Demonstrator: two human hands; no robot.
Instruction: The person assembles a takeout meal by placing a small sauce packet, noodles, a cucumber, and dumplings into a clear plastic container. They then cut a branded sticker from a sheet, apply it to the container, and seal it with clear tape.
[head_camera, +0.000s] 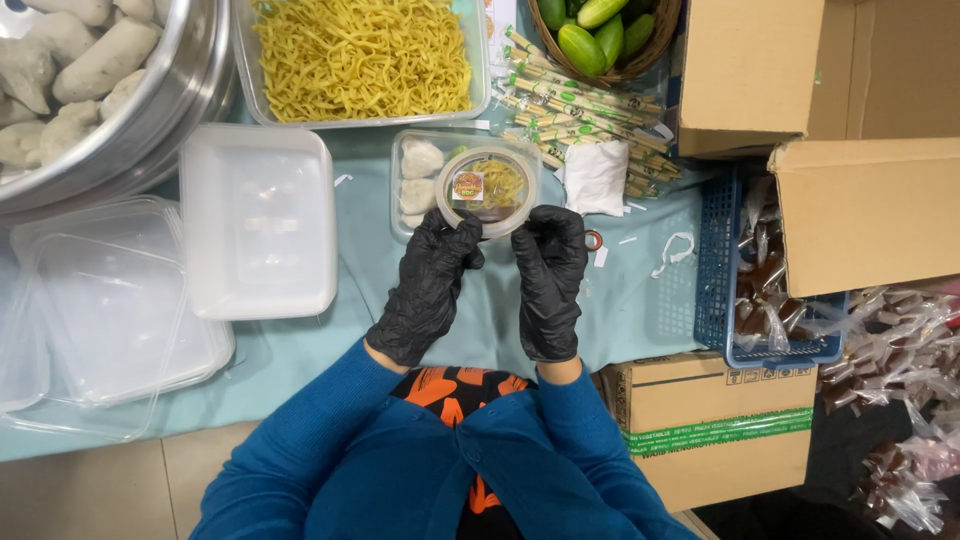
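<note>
A small round tub (487, 190) with a clear lid and a sticker is pinched between both gloved hands, just above the near end of a clear box (410, 150) on the table (640, 300). The left hand (430, 285) grips the tub's left rim with its fingertips; the right hand (550, 280) grips the right rim the same way. Both wear black gloves, and blue sleeves (330, 440) run back from them.

The box under the tub holds pale dumplings (418, 175) on its left side. Just beyond the box lies a tray of yellow noodles (362, 55). Right of the box lie wrapped chopsticks (575, 105) and a white packet (596, 177), with a basket of cucumbers (597, 35) beyond them. Left of the box rests an upturned white container (258, 220), then a stack of clear lids (105, 310) further left, and a steel bowl (150, 110) of pale rolls beyond that. Well right of the box stand a blue crate (725, 270) of brown sauce bags and cardboard boxes (870, 210).
</note>
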